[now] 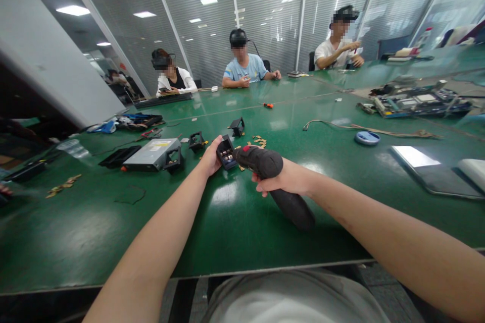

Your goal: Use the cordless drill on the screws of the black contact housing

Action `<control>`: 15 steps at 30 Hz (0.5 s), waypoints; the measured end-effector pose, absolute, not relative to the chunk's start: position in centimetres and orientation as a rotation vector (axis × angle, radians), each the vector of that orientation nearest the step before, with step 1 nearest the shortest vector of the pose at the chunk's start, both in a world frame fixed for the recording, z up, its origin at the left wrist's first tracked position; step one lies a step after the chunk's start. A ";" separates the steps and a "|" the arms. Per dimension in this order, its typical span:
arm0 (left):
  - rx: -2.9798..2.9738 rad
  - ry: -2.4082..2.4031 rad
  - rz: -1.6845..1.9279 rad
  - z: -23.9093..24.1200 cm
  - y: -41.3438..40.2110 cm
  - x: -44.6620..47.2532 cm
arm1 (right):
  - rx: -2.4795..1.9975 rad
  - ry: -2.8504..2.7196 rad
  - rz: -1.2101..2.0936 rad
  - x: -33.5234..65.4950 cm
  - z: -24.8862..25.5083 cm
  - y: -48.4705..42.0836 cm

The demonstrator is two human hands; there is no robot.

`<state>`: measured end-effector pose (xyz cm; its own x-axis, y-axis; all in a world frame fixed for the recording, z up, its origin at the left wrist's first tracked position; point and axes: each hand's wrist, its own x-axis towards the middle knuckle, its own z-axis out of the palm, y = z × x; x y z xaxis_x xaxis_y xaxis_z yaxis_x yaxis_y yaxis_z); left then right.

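My left hand (212,156) is closed on the side of a small black plastic housing (226,153), its open face turned toward me with metal contacts inside. In my right hand (275,181) is a black cordless screwdriver (265,161) with a red mark on its body, gripped by the handle. The tool's front end points left at the housing; whether its tip touches a screw is too small to tell. Small brass-coloured metal pieces (259,140) lie just beyond the tool. Similar black housings (237,126) stand on the table past my left hand.
A silver disc drive (153,154) sits left beside another black frame (174,160). More brass pieces (63,185) lie far left. On the right are a round blue-lidded tin (367,138), a cable (379,128), a tablet-like slab (435,171) and circuit boards (422,100). Three people sit opposite.
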<state>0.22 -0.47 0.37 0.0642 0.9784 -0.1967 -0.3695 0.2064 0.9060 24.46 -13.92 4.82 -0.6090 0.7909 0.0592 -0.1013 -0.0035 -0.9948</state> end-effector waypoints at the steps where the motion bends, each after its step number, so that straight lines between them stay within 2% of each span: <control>1: 0.790 0.998 1.203 0.4 -0.5 0.2 | -0.728 -1.604 1.690 24.5 4.8 -13.9; 15: 0.798 0.999 1.210 0.3 -0.4 0.3 | -0.719 -1.629 1.678 24.4 4.8 -13.9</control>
